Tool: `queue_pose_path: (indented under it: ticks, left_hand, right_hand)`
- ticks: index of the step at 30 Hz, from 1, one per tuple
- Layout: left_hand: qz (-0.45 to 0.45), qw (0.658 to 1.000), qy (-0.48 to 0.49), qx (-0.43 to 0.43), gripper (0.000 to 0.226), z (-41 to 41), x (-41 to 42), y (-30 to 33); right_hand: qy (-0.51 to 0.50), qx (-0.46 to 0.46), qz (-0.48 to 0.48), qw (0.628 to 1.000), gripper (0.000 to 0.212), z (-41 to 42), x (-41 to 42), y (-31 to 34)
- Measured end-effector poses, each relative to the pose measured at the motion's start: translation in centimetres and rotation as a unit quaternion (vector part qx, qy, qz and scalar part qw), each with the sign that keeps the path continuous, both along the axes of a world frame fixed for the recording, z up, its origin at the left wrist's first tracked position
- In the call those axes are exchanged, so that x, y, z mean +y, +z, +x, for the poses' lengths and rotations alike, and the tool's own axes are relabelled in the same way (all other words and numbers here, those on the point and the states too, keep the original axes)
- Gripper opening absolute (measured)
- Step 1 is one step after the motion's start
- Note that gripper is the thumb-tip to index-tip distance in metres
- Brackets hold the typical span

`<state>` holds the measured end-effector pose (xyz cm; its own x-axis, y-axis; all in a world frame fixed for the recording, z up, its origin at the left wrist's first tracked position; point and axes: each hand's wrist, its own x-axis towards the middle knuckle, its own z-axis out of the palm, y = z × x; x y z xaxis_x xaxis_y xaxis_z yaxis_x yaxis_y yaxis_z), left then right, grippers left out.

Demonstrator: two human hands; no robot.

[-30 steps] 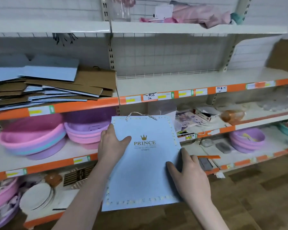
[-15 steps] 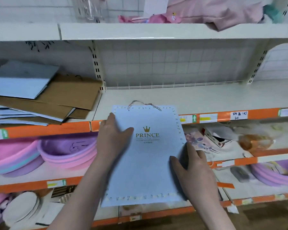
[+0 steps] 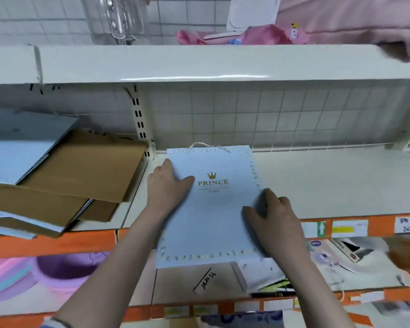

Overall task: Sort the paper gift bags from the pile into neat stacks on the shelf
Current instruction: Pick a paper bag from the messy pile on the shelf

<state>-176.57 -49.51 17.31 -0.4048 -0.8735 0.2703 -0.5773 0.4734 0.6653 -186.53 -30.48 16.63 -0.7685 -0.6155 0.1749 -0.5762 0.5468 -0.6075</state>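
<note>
Holding the light blue gift bag (image 3: 213,209) flat between both hands, the person is keeping it over the near edge of the white shelf (image 3: 329,181), its far end with the rope handle lying over the shelf surface and its near end jutting out past the orange front rail (image 3: 57,242). The left hand (image 3: 167,188) is gripping the bag's left edge, thumb lying across the printed face beside the gold PRINCE crown logo. The right hand (image 3: 272,218) is gripping the right edge lower down, thumb on top, fingers curling round the side. To the left, past the slotted upright, the pile of bags (image 3: 64,183) is lying in a loose, skewed heap, brown ones and pale blue ones overlapping at angles. Below left, purple and pink basins (image 3: 64,268) are sitting on the lower shelf, and papers and cards are cluttering the lower shelf at right.
</note>
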Motion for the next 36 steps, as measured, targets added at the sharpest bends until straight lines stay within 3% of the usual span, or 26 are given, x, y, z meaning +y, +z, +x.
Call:
queue_pose_path:
  ticks: [6,11,17,27,32,36]
  left_hand:
    - [0.030,0.997,-0.010,-0.075,0.042,-2.9,-4.2,-0.8]
    - [0.056,0.991,-0.003,-0.121,0.058,-4.5,-6.3,-2.1]
    - [0.062,0.988,-0.005,-0.140,0.060,-5.1,-7.9,-3.2]
    - [-0.043,0.980,0.015,-0.194,0.060,-5.3,-7.4,-3.6]
    - [-0.137,0.975,0.038,-0.171,0.058,-3.5,-3.9,-2.5]
    - [-0.210,0.954,0.091,-0.193,0.055,-0.2,-1.1,-2.1]
  right_hand:
    - [0.035,-0.022,0.030,0.999,0.029,-4.0,-5.2,-0.5]
    - [0.055,-0.008,0.080,0.995,0.038,-6.3,-8.2,-1.4]
    - [0.061,0.102,0.146,0.982,0.046,-7.1,-10.2,-2.6]
    - [0.079,0.183,0.193,0.961,0.051,-6.8,-10.6,-3.3]
    - [0.087,0.197,0.099,0.972,0.041,-6.9,-9.5,-3.8]
    - [0.115,0.192,0.088,0.971,0.059,-5.7,-8.9,-3.9]
